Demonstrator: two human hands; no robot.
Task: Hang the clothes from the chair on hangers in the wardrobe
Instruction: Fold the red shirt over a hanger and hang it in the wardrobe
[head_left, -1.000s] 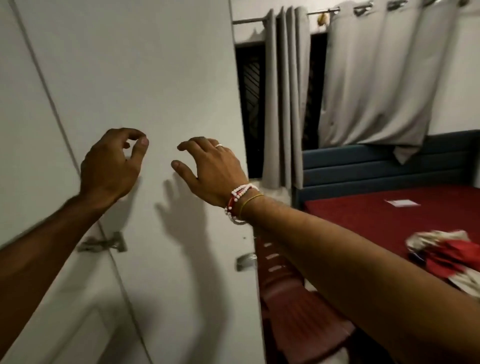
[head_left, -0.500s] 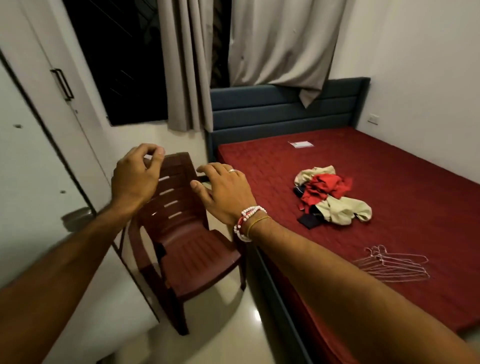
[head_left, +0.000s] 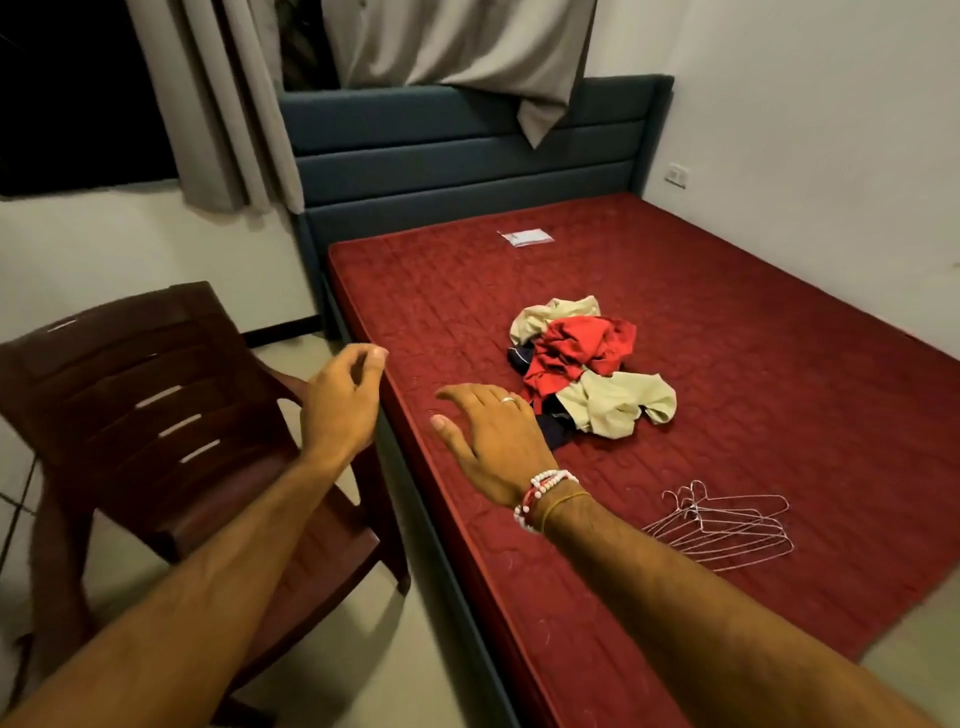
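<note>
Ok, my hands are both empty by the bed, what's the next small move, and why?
Probably reach the right hand forward and grip the red garment atop the clothes pile: both it and the left hand hold nothing, the pile lies just beyond it, and the wire hangers lie on the mattress.

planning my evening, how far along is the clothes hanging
Done: nothing hung; the chair shows no clothes, the clothes lie heaped on the bed. In hand: nothing, left hand and right hand are free, the right near the heap. Left: put each garment on the wire hangers nearby, then into the wardrobe, out of view.
</note>
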